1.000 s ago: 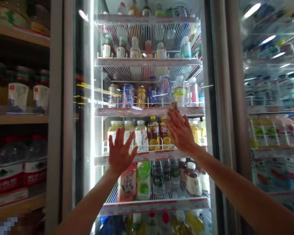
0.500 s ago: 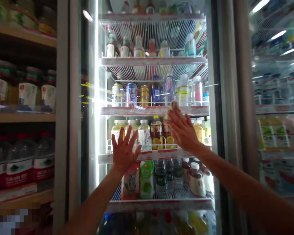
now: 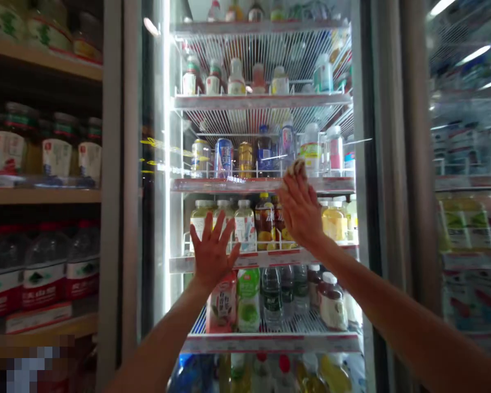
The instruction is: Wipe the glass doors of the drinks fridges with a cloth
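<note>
A glass cooler door (image 3: 253, 218) stands in front of me, with lit drink shelves behind it. My left hand (image 3: 213, 254) lies flat against the glass, fingers spread, holding nothing. Higher and to the right, my right hand (image 3: 303, 210) presses a light-coloured cloth (image 3: 298, 167) to the glass; the cloth shows past the fingertips and is mostly hidden under the palm. Through the glass, juice bottles (image 3: 244, 224) appear beside my left fingers, and a dark bottle with a yellow cap (image 3: 264, 218) sits between the two hands.
Wooden shelves (image 3: 45, 195) with bottles rise on the left. A metal door frame (image 3: 387, 191) runs down the right side, and another glass-fronted cooler (image 3: 470, 218) lies beyond it. Cans (image 3: 223, 158) and bottles fill the wire shelves inside.
My right hand has shifted slightly on the glass with the cloth, its fingers now pointing more upward. My left hand stays flat. The whole view has moved slightly, so things appear further right.
</note>
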Motion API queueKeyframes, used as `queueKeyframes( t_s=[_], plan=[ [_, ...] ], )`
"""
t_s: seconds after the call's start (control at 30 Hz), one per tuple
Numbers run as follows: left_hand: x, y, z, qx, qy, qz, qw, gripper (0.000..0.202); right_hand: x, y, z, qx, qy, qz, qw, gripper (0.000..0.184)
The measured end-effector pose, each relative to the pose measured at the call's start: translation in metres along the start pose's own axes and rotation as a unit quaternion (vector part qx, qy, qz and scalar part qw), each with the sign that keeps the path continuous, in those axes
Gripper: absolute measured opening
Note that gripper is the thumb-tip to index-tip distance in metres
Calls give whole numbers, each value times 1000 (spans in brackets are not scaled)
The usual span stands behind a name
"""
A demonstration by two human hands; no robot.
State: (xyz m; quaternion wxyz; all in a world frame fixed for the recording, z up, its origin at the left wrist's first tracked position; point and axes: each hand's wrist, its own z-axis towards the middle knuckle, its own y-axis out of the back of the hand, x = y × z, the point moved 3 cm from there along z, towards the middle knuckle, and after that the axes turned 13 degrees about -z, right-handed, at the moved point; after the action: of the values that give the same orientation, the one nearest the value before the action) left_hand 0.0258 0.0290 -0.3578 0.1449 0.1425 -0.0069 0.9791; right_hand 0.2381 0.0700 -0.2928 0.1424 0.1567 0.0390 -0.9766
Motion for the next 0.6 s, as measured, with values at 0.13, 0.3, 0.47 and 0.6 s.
queueKeyframes(
  t_s=[0.13,0.3,0.47,0.6],
  plan=[
    [0,-1,0,-1,6,-5,1000,59,-35,3,-27,-10,57,-29,998,37],
    [0,-2,0,-4,5,2,1000,59,-39,-2,-7,-97,-101,-9,990,36],
    [1,-2,-1,-5,6,-5,1000,59,-7,-3,-10,23,161,26,986,39],
    [3,-4,-2,7,10,-13,1000,59,-46,-2,2,-15,-61,-13,998,40]
  ],
)
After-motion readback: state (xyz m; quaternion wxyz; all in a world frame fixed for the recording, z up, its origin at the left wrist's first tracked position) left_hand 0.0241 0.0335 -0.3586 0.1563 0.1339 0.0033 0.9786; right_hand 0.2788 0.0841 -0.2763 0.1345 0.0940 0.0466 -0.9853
